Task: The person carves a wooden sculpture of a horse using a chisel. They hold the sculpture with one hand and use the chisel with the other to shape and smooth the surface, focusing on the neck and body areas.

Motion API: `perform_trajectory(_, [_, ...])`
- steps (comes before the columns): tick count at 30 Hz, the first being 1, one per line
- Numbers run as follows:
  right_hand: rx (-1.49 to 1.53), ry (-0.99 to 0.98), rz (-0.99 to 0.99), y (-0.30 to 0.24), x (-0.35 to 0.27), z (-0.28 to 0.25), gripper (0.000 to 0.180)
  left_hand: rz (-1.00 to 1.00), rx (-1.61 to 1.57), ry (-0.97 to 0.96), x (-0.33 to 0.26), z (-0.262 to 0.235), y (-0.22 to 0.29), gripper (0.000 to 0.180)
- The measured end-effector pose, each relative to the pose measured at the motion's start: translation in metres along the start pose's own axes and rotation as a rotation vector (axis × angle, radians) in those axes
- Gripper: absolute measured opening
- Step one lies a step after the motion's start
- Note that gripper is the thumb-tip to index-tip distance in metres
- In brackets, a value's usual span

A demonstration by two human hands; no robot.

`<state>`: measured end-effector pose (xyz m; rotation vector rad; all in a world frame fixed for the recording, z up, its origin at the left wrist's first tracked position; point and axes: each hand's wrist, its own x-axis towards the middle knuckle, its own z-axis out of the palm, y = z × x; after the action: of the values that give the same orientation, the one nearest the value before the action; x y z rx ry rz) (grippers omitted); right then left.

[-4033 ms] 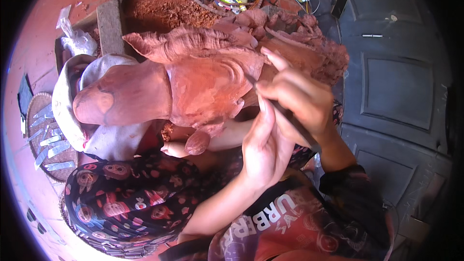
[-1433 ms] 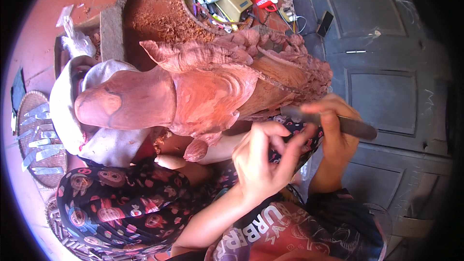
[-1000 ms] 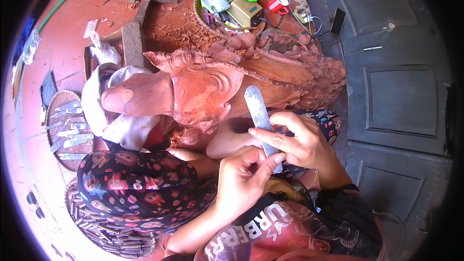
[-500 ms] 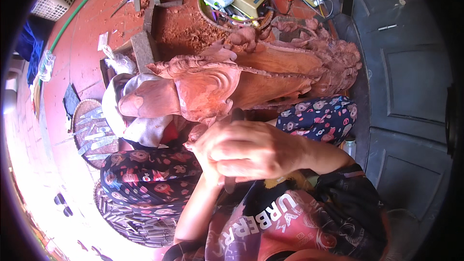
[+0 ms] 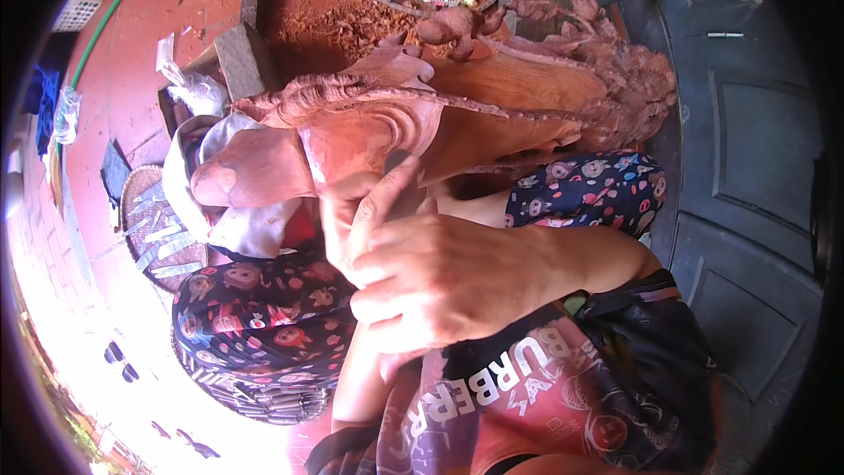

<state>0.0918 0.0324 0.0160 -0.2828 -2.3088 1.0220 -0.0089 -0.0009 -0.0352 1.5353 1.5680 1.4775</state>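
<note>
The carving (image 5: 352, 141), a long piece of red-brown wood, lies crosswise in front of the person, just beyond the hands. Its overall form is already cut: a rounded left end, ringed folds in the middle, a long hollow panel, a knotted mass at the right. Judging by surface alone, the rounded end and the panel look smoothest and furthest along; the ridge along the top and the knotted end look rougher, with more left to refine, though some of that texture may be meant.

A dark tool tip (image 5: 401, 158) shows over the lower edge of the folds; whether it touches the wood I cannot tell. The right hand (image 5: 431, 281) is curled round the tool, its index finger stretched along it toward the tip, the back of the hand facing up. The right forearm comes in from the right, nearly level, and crosses over the left. The left hand (image 5: 338, 233) is mostly covered by the right, so I cannot tell how its fingers are set; its forearm rises from below.

White cloth (image 5: 255, 229) lies under the rounded end. Further out are blades (image 5: 163, 233) in a basket at left, shavings (image 5: 343, 22) beyond the carving, and a dark door (image 5: 765, 123) at right.
</note>
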Motion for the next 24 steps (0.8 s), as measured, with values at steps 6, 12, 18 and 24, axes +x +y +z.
perform_trajectory(6, [-0.004, 0.052, 0.144, 0.004, 0.002, 0.004, 0.030, 0.013, 0.081, 0.017, -0.001, -0.005, -0.012, 0.030])
perform_trajectory(12, [-0.101, 0.095, 0.184, 0.011, 0.005, 0.014, 0.020, 0.117, 0.052, 0.005, 0.012, 0.000, -0.017, 0.029])
perform_trajectory(18, [-0.122, 0.252, 0.215, 0.013, 0.007, 0.010, 0.014, -0.026, 0.059, -0.187, 0.023, -0.007, -0.007, 0.030])
perform_trajectory(24, [-0.197, 0.290, 0.215, 0.029, 0.006, 0.014, 0.014, 0.014, -0.186, -0.151, 0.027, 0.005, -0.025, 0.028])
